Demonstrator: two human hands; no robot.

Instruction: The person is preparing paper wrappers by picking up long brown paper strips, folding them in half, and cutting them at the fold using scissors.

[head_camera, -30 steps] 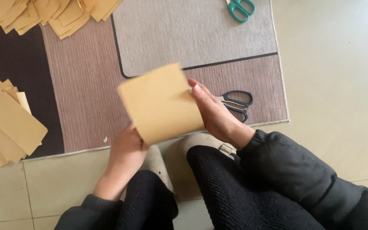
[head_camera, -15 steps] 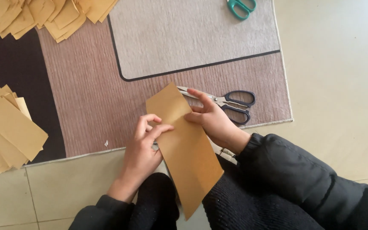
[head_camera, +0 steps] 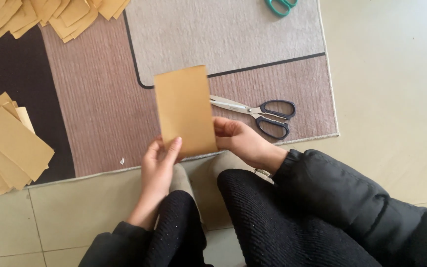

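**Both hands hold a folded brown paper above the rug**

The left hand (head_camera: pixel 158 163) pinches the near left corner of a brown paper rectangle (head_camera: pixel 185 110), its fingers on the front face. The right hand (head_camera: pixel 240 143) grips the near right edge — thumb tucked behind, fingers curled in. The paper stands upright, long side running away from the person, held over the near edge of a rug (head_camera: pixel 100 113) with brown, grey and dark panels.

Just right of the paper, black-handled scissors (head_camera: pixel 260 113) lie on the rug, blades pointing left and partly hidden behind the sheet. A stack of brown papers (head_camera: pixel 8 143) sits at the left — another heap (head_camera: pixel 50 15) lies at the far left. Green-handled scissors (head_camera: pixel 280 6) show at the far edge. Pale floor tiles (head_camera: pixel 391 99) lie to the right.
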